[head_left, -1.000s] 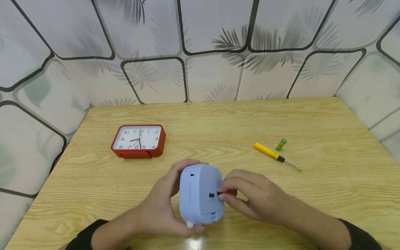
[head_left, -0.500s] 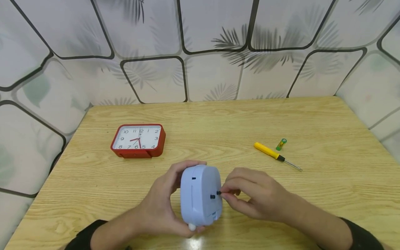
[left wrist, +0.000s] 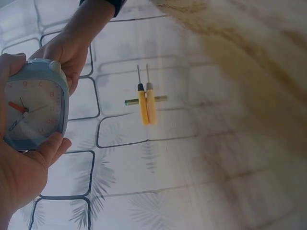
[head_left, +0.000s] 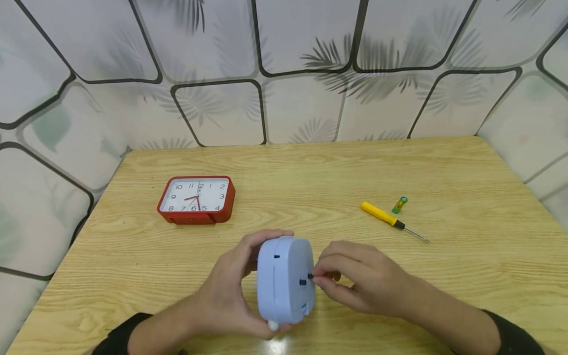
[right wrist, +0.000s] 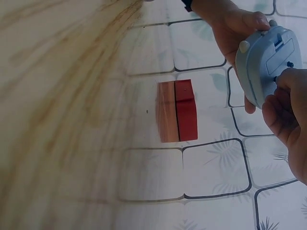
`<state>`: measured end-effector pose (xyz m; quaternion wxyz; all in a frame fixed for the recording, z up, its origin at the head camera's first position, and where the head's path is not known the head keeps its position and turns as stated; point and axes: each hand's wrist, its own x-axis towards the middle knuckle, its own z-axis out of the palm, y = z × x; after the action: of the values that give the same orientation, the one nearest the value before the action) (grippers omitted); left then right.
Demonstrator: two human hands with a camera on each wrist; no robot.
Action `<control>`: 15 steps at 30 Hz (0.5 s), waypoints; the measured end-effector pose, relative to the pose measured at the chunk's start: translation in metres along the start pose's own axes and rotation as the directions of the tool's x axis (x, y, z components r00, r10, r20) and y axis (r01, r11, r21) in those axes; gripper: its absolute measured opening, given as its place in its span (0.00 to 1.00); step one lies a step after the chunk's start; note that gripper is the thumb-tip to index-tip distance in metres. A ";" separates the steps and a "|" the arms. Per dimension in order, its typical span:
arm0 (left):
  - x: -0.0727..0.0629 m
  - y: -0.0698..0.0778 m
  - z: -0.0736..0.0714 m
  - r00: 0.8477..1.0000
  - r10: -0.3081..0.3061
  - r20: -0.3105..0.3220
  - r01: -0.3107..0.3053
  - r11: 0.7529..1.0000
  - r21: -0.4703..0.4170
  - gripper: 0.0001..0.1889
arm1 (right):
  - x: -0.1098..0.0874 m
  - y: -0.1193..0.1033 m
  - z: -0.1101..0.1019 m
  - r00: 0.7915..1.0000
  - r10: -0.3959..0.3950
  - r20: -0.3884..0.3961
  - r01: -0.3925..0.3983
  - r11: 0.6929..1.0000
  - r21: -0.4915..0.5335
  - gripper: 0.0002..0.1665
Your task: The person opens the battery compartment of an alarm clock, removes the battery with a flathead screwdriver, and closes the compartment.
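A light blue alarm clock (head_left: 284,281) is held up over the near part of the table by my left hand (head_left: 226,286), thumb and fingers around its two sides. Its back, with two black knobs, faces right in the head view. Thumb and forefinger of my right hand (head_left: 364,276) pinch one black knob (head_left: 310,276); the other knob (head_left: 302,282) stands beside it. The clock's white dial (left wrist: 36,108) with hands shows in the left wrist view. In the right wrist view the back of the clock (right wrist: 268,62) and my pinching right hand (right wrist: 292,105) appear.
On the table (head_left: 284,197), a red rectangular clock (head_left: 196,199) stands at the left. A yellow-handled screwdriver (head_left: 390,220) lies at the right, with a green battery (head_left: 399,204) just behind it. A patterned covering (head_left: 301,108) rises behind the table.
The light blue clock has turned slightly, its back facing more to the right, and has sunk a little. My right hand keeps its pinch on the knob. The other things have stayed put.
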<state>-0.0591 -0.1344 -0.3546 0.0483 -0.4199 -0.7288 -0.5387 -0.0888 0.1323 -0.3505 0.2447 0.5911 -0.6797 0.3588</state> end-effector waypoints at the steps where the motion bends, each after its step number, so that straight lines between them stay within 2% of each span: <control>1: 0.000 0.000 0.000 1.000 0.000 0.001 0.000 1.000 0.002 0.58 | 0.000 0.000 0.000 1.000 0.003 0.001 -0.003 1.000 -0.001 0.11; 7: -0.001 0.001 0.000 1.000 -0.012 0.004 0.012 1.000 0.028 0.57 | -0.001 0.000 0.000 1.000 0.018 0.014 -0.018 1.000 -0.004 0.11; 15: 0.000 0.000 -0.001 1.000 0.015 0.013 -0.016 0.994 0.105 0.58 | -0.001 -0.002 -0.001 0.996 0.061 0.060 -0.058 0.997 -0.047 0.12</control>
<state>-0.0591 -0.1357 -0.3538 0.0701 -0.4257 -0.7531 -0.4966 -0.0864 0.1336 -0.3505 0.2264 0.5756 -0.7121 0.3322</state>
